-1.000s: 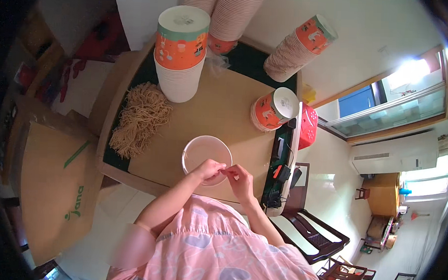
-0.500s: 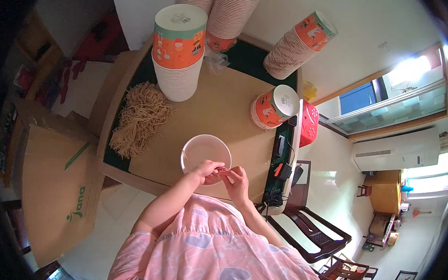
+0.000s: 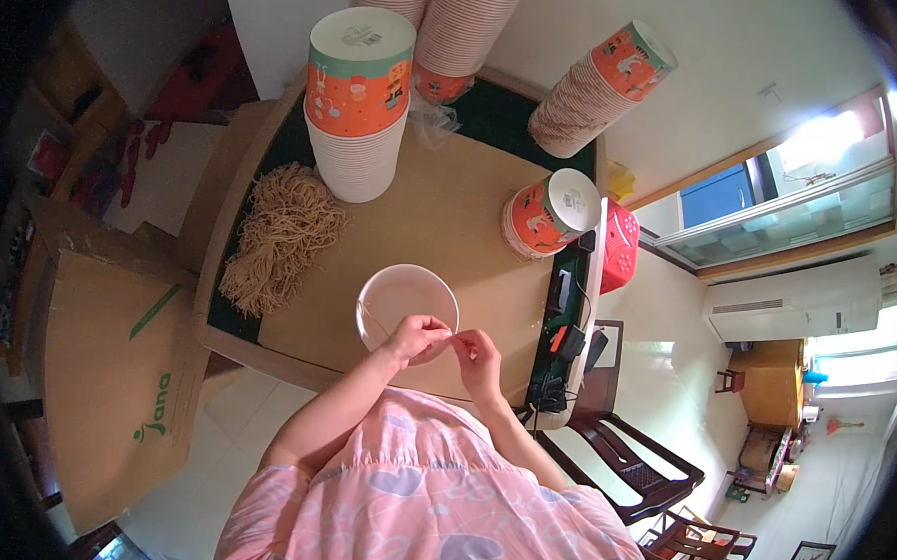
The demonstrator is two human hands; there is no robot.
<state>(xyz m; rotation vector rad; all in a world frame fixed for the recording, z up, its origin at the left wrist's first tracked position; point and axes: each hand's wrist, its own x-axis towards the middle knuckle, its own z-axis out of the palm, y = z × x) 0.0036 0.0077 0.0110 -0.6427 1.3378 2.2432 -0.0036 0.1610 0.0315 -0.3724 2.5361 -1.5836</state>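
Observation:
A white paper bucket (image 3: 400,290) stands with its mouth up near the front edge of the table. Over its left rim runs a thin beige string (image 3: 371,315). My left hand (image 3: 419,341) is closed in a pinch above the near right part of the bucket. Just right of the rim, my right hand (image 3: 479,365) pinches too, its fingertips meeting those of the left. Whatever lies between the fingertips is too small to make out. Left of the bucket lies a heap of beige strings (image 3: 282,238).
Upside-down stacks of orange-and-green paper buckets include a tall one (image 3: 359,106) at the back left, one (image 3: 599,91) at the back right and a short one (image 3: 551,216) on the right. Black chargers and cables (image 3: 564,340) line the right edge. A cardboard box (image 3: 114,386) stands left.
My hands have risen slightly, and the fingers, more bunched together before, now meet only at the tips. The bucket has shifted a little to the left and away from me.

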